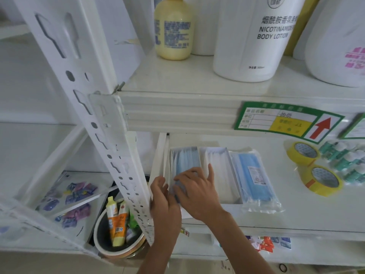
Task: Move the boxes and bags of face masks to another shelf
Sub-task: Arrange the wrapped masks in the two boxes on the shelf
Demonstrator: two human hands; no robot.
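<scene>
Masks [185, 161] in left hand [160, 192] and right hand [195, 190] grip, on white shelf [296, 210] beside 2 tape rolls [314, 169].

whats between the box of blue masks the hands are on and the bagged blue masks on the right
An open box of white masks sits between the box of blue masks and the bagged blue masks, seen in the head view.
</scene>
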